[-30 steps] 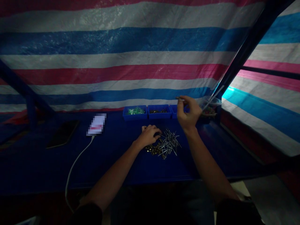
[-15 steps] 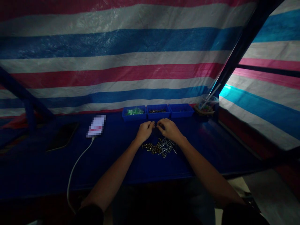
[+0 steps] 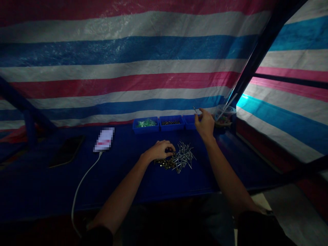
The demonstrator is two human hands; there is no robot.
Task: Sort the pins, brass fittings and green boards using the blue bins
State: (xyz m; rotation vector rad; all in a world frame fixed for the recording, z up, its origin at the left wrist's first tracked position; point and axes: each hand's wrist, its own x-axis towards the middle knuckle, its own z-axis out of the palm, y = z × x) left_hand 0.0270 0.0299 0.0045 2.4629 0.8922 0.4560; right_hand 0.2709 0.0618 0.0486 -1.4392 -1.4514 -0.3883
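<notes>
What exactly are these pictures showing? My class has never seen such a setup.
There is no machine here: these are a person's two bare hands. Every picture comes from one camera worn on the head, looking forward and down.

On the blue table lie silvery pins beside small brassy parts. Farther back stand three blue trays; to the left, a bright-screened device with a white cable.

The left hand curls over the brassy parts; whether it grips one is unclear. The raised right hand pinches a slender piece in its fingers.
</notes>
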